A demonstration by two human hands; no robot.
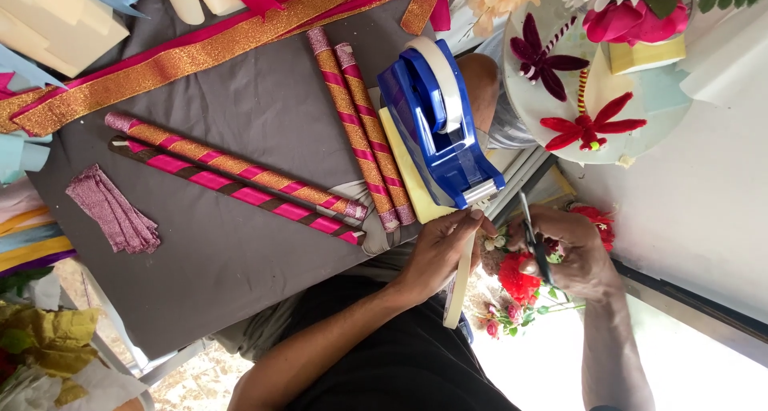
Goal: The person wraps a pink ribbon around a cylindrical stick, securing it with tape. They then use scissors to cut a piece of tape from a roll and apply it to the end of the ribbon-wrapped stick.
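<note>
A blue tape dispenser (438, 123) stands at the near edge of a grey board (240, 267) on my lap. A cream strip of tape (458, 287) runs from its cutter down past my left hand (438, 255), which pinches the strip just below the dispenser. My right hand (578, 255) is to the right and grips a pair of dark scissors (534, 239), whose blades point up towards the tape. A bunch of small red artificial flowers (518, 281) lies between and under my two hands.
Two pairs of sticks wrapped in pink and gold ribbon (240, 179) (360, 131) lie on the board. A long gold glitter ribbon (184, 59) crosses the top and a folded pink glitter piece (112, 211) sits left. A round white plate (592, 115) holds red and purple ornaments.
</note>
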